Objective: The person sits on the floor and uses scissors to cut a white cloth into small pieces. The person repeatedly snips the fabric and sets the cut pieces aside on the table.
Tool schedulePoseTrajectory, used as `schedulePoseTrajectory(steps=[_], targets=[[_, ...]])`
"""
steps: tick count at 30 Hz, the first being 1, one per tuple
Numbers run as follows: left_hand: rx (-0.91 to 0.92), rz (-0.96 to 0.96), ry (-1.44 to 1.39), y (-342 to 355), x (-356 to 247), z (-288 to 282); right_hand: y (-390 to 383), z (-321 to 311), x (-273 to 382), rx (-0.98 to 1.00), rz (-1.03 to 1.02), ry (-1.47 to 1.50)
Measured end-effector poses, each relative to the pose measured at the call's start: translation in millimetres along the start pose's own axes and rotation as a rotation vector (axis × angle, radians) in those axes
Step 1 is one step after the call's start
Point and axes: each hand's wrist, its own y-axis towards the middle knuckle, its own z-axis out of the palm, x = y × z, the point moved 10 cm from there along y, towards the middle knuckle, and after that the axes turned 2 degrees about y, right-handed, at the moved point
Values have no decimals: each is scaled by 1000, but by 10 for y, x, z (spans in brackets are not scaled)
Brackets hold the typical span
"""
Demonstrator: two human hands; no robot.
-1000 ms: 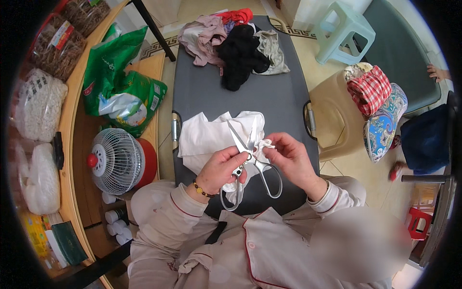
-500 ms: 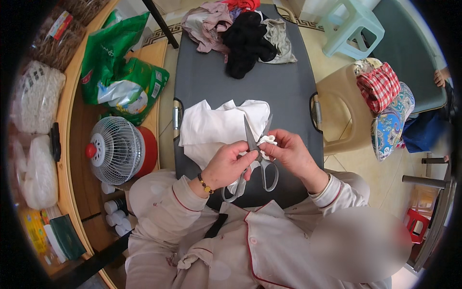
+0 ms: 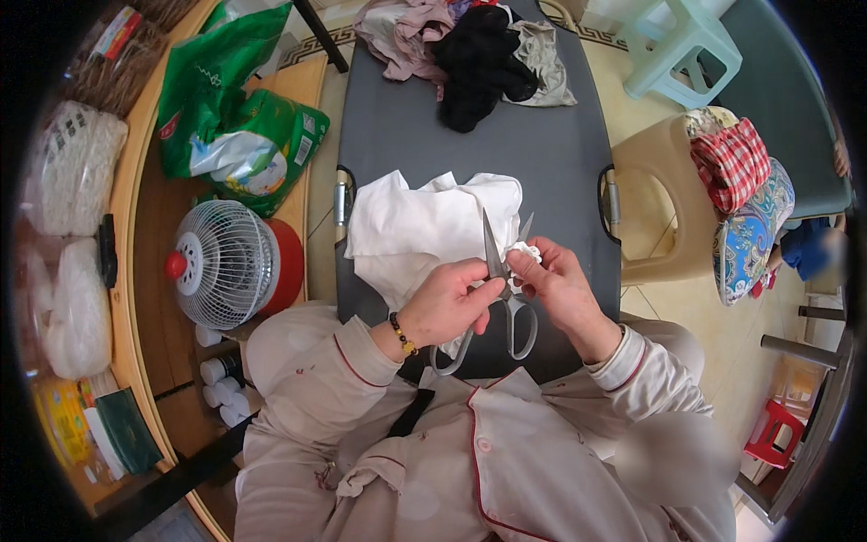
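A pair of grey scissors (image 3: pixel 492 247) is in front of me, blades parted and pointing away, handle loops toward my body. My left hand (image 3: pixel 446 303) is closed on them around the pivot, its thumb across the metal. My right hand (image 3: pixel 567 294) pinches a small gathered bunch of white fabric (image 3: pixel 524 252) beside the blades. Just beyond my hands a white cloth garment (image 3: pixel 424 217) lies spread on the grey padded bed (image 3: pixel 397 117), part of it running under my left hand. Whether the bunch joins this garment is hidden by my fingers.
Pink, black and pale clothes (image 3: pixel 474 68) are heaped at the bed's far end. On the left are a green bag (image 3: pixel 244 135), a wire-caged fan (image 3: pixel 226 264) and wooden shelving. On the right are a beige plastic stool (image 3: pixel 650 244) carrying folded fabrics and a pale green stool (image 3: pixel 682 54).
The whole view has shifted slightly, so things sit a little to the right and higher. Both hands keep their holds on the scissors and the white bunch.
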Motion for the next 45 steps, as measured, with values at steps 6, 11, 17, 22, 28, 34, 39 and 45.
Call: schedulePoseTrajectory(steps=[6, 11, 17, 22, 28, 34, 39, 45], targets=[[14, -15, -65, 2, 54, 30, 64, -44, -61, -65, -2, -23], [-26, -59, -143, 18, 116, -22, 156, -135, -23, -76, 8, -30], [-49, -158, -378, -22, 41, -167, 149, -180, 237, -63, -131, -137], [56, -150, -356, 9, 142, -106, 108, 122, 65, 174, -70, -245], [93, -170, -270, -13, 172, -57, 95, 93, -39, 157, -5, -37], [115, -151, -215, -23, 145, -27, 115, 6, -3, 77, 7, 3], [86, -188, -300, -15, 189, 33, 205, -153, 36, -50, -26, 78], [10, -180, -257, 5, 198, -121, 103, 91, -32, 119, 23, 40]])
